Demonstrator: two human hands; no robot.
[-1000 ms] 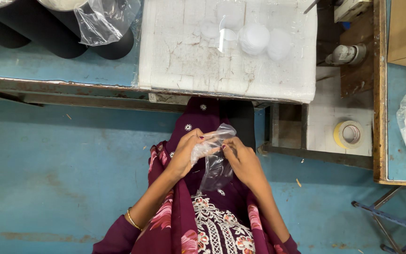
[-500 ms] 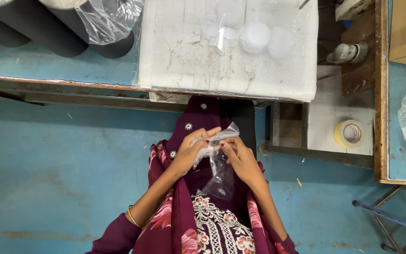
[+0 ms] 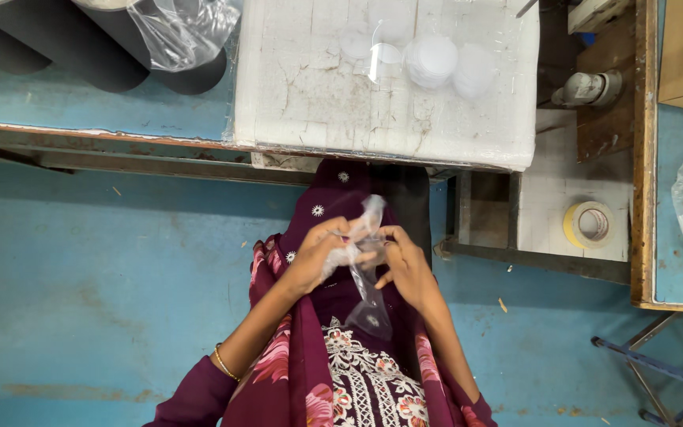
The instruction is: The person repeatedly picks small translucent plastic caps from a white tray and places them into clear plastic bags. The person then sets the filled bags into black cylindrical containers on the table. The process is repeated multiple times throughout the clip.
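- Left hand and right hand, raised together over the lap, both pinch a clear plastic bag.
- White foam block rests on the blue bench's near edge; blue floor below.

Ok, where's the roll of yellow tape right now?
Head view, right side: the yellow tape roll lies on a low white surface under the bench, right of both hands.

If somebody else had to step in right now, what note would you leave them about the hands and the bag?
Left hand: gripping the top of a small clear plastic bag over the lap.
Right hand: pinching the same bag near its mouth; something small and pale seems to sit there, too blurred to tell.
The bag hangs down between both hands.
White round discs lie on the white foam slab ahead; a tape roll sits to the right.
Done: bag in hand. Left: bag not yet put down.
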